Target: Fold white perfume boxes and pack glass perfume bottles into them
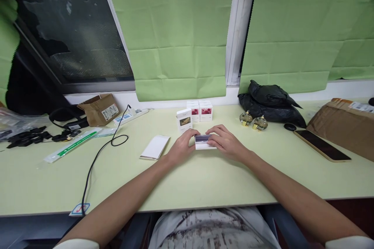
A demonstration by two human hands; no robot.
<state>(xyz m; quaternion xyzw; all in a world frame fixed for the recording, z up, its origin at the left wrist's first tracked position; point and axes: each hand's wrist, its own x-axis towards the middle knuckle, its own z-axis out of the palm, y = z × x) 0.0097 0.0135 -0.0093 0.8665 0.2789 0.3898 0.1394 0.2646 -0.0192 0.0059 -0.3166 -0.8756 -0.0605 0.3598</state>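
Observation:
A small white box [206, 146] with a dark opening on its upper side is held just over the table, between both hands. My left hand [183, 146] grips its left end, fingers closed around the edge. On the right end, my right hand [226, 143] has its fingertips pressed to the opening and rim. What lies inside the box is too small to make out. Right behind my left hand stands a white carton [184, 120] with a dark picture and a raised flap. A flat, folded white carton [155, 147] lies to the left of that hand.
White boxes with red pictures [206, 111] stand at the back. Two round glass bottles [260, 123], black bags [271, 103], a phone [323, 146] and a brown parcel [344, 124] lie right. Leftward are a black cable [95, 159], a power strip [131, 115] and a cardboard box [101, 111].

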